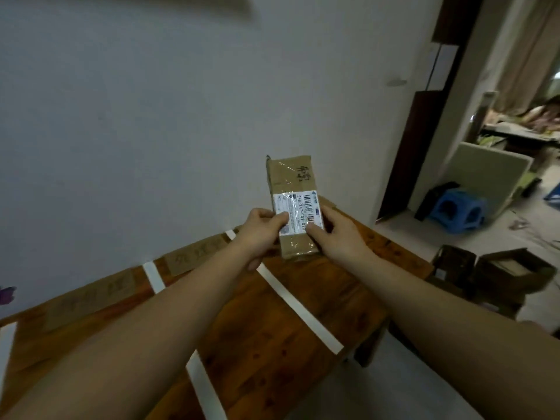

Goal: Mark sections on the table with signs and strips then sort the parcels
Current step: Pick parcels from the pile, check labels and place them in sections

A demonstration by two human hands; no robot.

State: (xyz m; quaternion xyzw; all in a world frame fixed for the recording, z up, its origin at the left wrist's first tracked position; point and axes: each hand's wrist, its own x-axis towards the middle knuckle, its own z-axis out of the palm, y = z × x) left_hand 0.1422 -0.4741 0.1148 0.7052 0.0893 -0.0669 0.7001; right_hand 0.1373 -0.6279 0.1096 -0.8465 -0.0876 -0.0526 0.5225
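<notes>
Both hands are raised above the desk (272,322), gripping one parcel (294,204) between them. The left hand (260,234) clamps the parcel's lower left edge, thumb pressed on the white shipping label (298,213). The right hand (336,234) clamps the lower right edge, thumb also on the label. Parcel is a flat brown cardboard packet wrapped in clear tape, held upright and tilted slightly, label face toward the camera. Label carries a barcode and printed digits; handwritten marks sit near the parcel's top end, not legible. Parcel is in the air, not touching the desk, over its far right section.

Desk is wood-grain brown and stands against a pale wall (151,101). White strips run across the top from wall side to near edge: one long strip (300,307) right of centre, another (203,386) partly hidden under the left forearm, and a third (6,344) at the far left edge. Brown cardboard signs (194,253) lie along the wall side of the desk, one per section; their writing is too blurred to read.

Right of the desk, on the floor: an open cardboard box (515,274), a dark crate (454,262) beside it, and further back a blue plastic stool (457,207).
</notes>
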